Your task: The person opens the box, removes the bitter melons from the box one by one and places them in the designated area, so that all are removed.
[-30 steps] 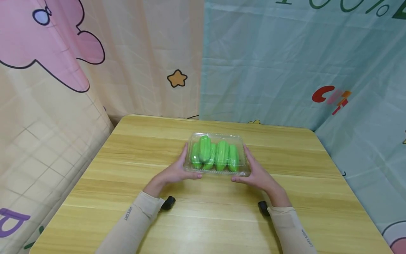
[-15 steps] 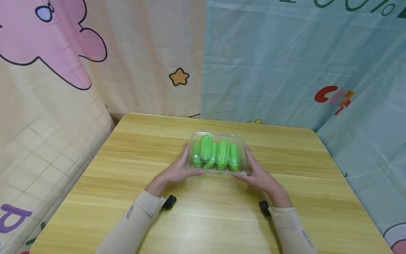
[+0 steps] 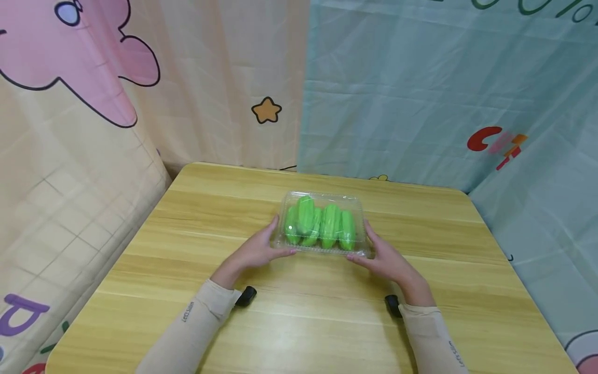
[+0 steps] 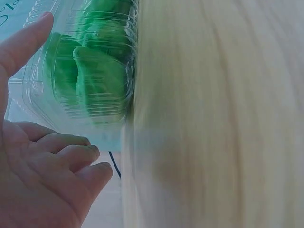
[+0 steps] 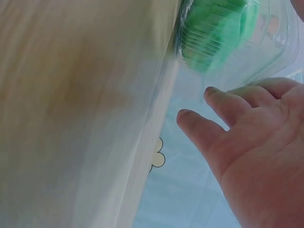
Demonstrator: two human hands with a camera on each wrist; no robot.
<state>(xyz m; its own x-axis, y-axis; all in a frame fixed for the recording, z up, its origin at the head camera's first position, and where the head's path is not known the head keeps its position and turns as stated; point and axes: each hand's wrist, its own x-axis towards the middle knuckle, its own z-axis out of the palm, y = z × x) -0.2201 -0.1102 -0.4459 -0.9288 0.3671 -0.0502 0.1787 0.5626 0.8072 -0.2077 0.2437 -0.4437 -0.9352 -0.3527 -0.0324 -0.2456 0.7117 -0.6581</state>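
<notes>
We see a clear, rectangular plastic box with a ribbed base and a transparent lid (image 3: 327, 251) near the far side of the pale yellow wood-grain table (image 3: 299, 311), though we cannot tell whether it touches the tabletop. Inside lie five plump, elongated, bright green ridged pieces (image 3: 331, 226), packed side by side at a slight lean, one lying higher than its neighbours; the lid throws small glints over them. The person's left hand (image 3: 257, 250) and right hand (image 3: 389, 259) hold the box from its two ends, each with the thumb spread wide from the fingers, thumbs at the near corners and fingers along the ends. On both the beige left sleeve (image 3: 187, 332) and the beige right sleeve (image 3: 432, 332) we read "Let's Slim" in dark lettering. Across the light blue curtain (image 3: 388, 104), green characters are cut off at the top, with a percent sign (image 3: 566, 9) among them.
</notes>
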